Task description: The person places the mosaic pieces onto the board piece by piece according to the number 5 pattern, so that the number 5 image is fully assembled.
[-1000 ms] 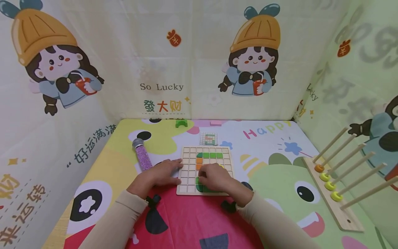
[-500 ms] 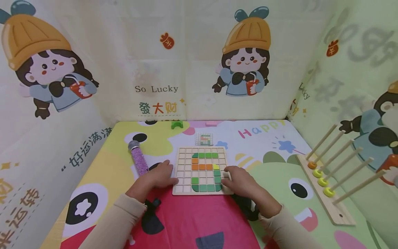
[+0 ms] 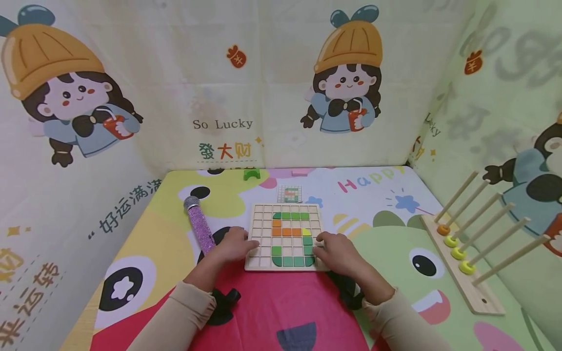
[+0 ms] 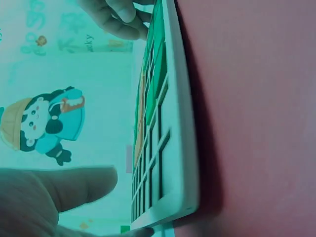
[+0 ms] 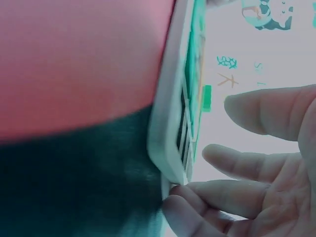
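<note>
A wooden grid board (image 3: pixel 262 237) lies before me, with green, orange and yellow tiles (image 3: pixel 291 232) set in some squares in an S-like outline. My left hand (image 3: pixel 234 244) is at its left edge. In the left wrist view, the straight thumb (image 4: pixel 89 185) sits apart from the board's face, and a fingertip shows by the corner. At the right edge is my right hand (image 3: pixel 340 253). The right wrist view shows its lower fingers (image 5: pixel 222 195) touching the board's edge, while the thumb (image 5: pixel 269 109) stays clear of the board.
Behind the board lies a small pattern card (image 3: pixel 290 193). A purple glitter microphone (image 3: pixel 200 226) is to the left. A wooden peg rack (image 3: pixel 461 265) with orange and yellow rings stands right. A green arch block (image 3: pixel 252 174) and a pink block (image 3: pixel 300 172) are at the back.
My right hand has left the middle of the board for its right edge, uncovering the tiles. The left hand stays at the left edge. Since half a second ago little has shifted.
</note>
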`<state>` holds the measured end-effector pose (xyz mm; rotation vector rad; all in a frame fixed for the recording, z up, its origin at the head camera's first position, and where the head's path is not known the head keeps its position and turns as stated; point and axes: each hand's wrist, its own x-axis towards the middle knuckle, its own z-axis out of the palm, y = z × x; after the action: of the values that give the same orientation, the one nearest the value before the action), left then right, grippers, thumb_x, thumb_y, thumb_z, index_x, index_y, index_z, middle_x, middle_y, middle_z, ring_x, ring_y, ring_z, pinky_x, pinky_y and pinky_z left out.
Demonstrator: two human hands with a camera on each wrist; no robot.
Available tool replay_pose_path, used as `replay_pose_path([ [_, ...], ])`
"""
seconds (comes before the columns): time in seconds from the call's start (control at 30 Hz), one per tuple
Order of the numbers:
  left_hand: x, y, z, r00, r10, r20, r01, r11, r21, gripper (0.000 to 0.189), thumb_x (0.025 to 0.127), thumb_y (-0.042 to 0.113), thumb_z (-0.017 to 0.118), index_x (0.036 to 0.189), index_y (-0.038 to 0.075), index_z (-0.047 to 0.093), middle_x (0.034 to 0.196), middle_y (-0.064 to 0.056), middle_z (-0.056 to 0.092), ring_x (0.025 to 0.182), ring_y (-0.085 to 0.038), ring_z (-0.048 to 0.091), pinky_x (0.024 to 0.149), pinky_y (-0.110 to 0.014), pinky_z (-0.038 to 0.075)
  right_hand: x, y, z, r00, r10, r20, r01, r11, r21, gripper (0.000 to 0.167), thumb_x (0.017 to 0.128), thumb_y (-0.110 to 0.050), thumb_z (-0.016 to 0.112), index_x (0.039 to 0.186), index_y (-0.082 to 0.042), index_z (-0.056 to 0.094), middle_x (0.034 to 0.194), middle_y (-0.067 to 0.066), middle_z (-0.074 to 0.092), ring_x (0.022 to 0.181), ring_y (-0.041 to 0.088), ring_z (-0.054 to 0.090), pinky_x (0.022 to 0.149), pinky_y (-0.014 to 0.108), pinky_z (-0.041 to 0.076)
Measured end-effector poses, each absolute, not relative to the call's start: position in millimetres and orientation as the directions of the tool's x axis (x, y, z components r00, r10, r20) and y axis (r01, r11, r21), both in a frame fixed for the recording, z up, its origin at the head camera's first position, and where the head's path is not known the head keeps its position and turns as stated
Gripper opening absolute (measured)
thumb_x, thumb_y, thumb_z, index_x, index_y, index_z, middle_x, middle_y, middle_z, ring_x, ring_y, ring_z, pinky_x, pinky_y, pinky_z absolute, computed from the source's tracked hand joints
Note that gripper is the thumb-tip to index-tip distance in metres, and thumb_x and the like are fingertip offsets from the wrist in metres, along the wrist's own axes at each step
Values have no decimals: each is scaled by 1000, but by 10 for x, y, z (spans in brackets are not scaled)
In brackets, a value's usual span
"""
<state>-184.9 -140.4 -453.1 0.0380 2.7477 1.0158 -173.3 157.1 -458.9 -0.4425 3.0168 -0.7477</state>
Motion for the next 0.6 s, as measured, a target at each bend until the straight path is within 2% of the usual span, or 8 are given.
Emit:
replay_pose_path([
  [0.1, -1841, -1396, -4539, -980, 43, -194, -107, 705, 701, 38, 97, 22, 64, 118, -11, 67, 105, -20, 66, 94, -27, 60, 72, -32, 50, -1726, 1568, -4620, -960, -264, 90, -275, 843, -462, 27, 94, -20, 69, 114, -2, 73, 92, 9, 77, 88, 27, 69, 82, 46, 59],
  [0.13, -1840, -1396, -4540, -981, 33, -190, -113, 701, 704, 37, 97, 21, 64, 117, -10, 68, 101, -18, 67, 91, -26, 60, 69, -30, 49, -1724, 1566, -4633, -959, -265, 99, -280, 842, -462, 26, 94, -20, 69, 113, -2, 73, 93, 9, 77, 90, 29, 69, 83, 47, 58],
  [0.27, -1851, -1401, -4559, -986, 17, -167, -101, 736, 670, 32, 98, 22, 63, 108, -7, 72, 91, -14, 66, 82, -22, 58, 61, -27, 44, -1722, 1550, -4656, -955, -268, 127, -296, 833, -468, 25, 94, -19, 68, 112, -1, 74, 96, 10, 78, 95, 34, 69, 86, 51, 58],
  [0.37, -1858, -1403, -4583, -990, 23, -142, -74, 764, 641, 29, 98, 22, 63, 100, -6, 72, 86, -15, 64, 77, -23, 58, 58, -30, 46, -1735, 1549, -4649, -953, -281, 111, -299, 832, -467, 27, 95, -19, 68, 114, -1, 73, 99, 11, 78, 96, 34, 70, 87, 50, 58],
  [0.43, -1851, -1408, -4608, -992, 39, -116, -40, 795, 605, 30, 98, 22, 63, 101, -8, 71, 94, -19, 64, 85, -27, 60, 66, -36, 53, -1745, 1560, -4619, -957, -281, 72, -281, 841, -463, 31, 96, -22, 69, 119, -1, 72, 103, 12, 77, 96, 31, 70, 87, 49, 58],
  [0.5, -1850, -1417, -4650, -995, 54, -79, 3, 842, 539, 40, 99, 26, 63, 114, -11, 68, 113, -24, 62, 102, -34, 61, 84, -44, 57, -1759, 1586, -4584, -960, -278, 39, -267, 861, -434, 42, 97, -28, 69, 129, -1, 67, 116, 15, 75, 106, 34, 68, 90, 51, 58],
  [0.53, -1844, -1419, -4667, -996, 61, -66, 20, 870, 493, 50, 100, 31, 64, 126, -11, 63, 128, -28, 58, 116, -39, 58, 96, -51, 54, -1764, 1601, -4565, -958, -284, 33, -273, 873, -404, 50, 97, -33, 69, 136, -1, 62, 127, 18, 71, 114, 37, 66, 93, 53, 57],
  [0.6, -1824, -1427, -4708, -996, 73, -41, 51, 919, 391, 75, 100, 48, 61, 152, -4, 45, 156, -30, 38, 141, -48, 40, 115, -65, 37, -1771, 1628, -4555, -952, -302, 47, -301, 898, -323, 71, 96, -45, 70, 149, -3, 51, 149, 25, 55, 133, 47, 53, 104, 61, 50],
])
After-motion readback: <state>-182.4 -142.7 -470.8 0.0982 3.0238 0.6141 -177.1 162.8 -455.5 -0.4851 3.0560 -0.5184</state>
